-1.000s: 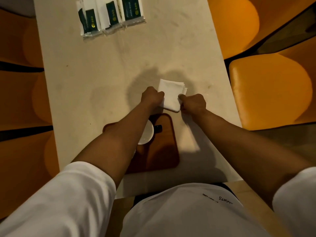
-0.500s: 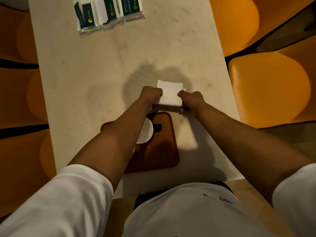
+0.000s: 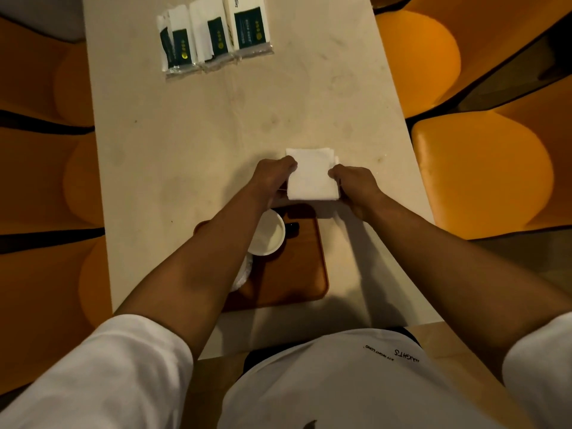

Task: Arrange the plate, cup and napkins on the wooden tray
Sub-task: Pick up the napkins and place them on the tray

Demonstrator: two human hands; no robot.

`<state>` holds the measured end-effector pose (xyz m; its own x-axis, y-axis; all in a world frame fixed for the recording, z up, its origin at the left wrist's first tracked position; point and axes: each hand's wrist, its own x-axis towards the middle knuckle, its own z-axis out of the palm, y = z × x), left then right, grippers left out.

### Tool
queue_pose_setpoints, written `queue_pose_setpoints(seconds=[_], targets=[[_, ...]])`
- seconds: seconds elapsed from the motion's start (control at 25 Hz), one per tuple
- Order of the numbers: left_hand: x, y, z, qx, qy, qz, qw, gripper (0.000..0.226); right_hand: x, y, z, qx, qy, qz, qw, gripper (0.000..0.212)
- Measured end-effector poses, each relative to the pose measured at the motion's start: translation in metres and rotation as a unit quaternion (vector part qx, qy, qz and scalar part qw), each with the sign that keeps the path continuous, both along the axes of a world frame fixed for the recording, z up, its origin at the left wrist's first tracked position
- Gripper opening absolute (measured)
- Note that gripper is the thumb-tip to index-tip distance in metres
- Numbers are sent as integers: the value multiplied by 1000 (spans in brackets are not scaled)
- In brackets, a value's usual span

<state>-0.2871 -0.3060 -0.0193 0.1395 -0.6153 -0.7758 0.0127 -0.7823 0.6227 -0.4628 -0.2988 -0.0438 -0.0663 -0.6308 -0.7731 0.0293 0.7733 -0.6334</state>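
Sitting nearest on the pale table (image 3: pixel 173 168), wooden tray (image 3: pixel 297 274) carries a white cup (image 3: pixel 267 233), with the plate (image 3: pixel 243 275) mostly hidden under the left forearm. Just past the tray's far edge, left hand (image 3: pixel 272 178) and right hand (image 3: pixel 356 185) pinch opposite sides of a folded white napkin stack (image 3: pixel 311 176), fingers curled closed on it. Three wrapped napkin packs (image 3: pixel 213 35) lie at the far end, orange seats (image 3: pixel 483 171) on both sides.

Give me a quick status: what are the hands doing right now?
Left hand and right hand grip the napkin stack by its sides, just beyond the wooden tray. Cup already on tray. Nothing in the way.
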Motion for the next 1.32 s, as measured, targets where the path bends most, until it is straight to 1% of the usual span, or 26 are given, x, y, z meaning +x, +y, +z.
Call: queue_pose_setpoints(seconds=[0.16,0.28,0.4,0.44,0.56,0.72,0.84,0.92,1.0,1.12,1.2,1.32], targets=[[9,36,25,-33,18,10,999,7,3,32,25,-41,-19,-18,999,8],[18,72,36,-41,48,18,998,7,10,61,41,-59,-34,-11,998,13],[31,117,41,-41,79,28,996,10,19,99,49,-71,-29,5,997,10],[36,132,42,-45,83,27,995,12,22,112,50,-75,-23,10,997,8],[45,175,41,-55,103,29,993,14,31,150,48,-101,20,48,993,18],[52,228,29,-30,106,22,994,15,31,197,33,-81,56,76,992,9],[55,255,15,2,70,3,998,20,31,220,19,-46,76,96,991,8],[54,264,4,5,30,-7,1000,26,33,228,11,-36,94,120,988,19],[53,265,-6,5,-16,-2,1000,32,35,228,4,-29,105,140,984,25],[46,262,-14,8,-59,-5,998,32,36,220,-2,-29,117,176,977,34],[41,255,-17,12,-91,-18,996,34,35,210,-6,-36,133,197,971,34],[33,245,-22,6,-127,-42,991,36,33,198,-11,-44,170,221,959,26]])
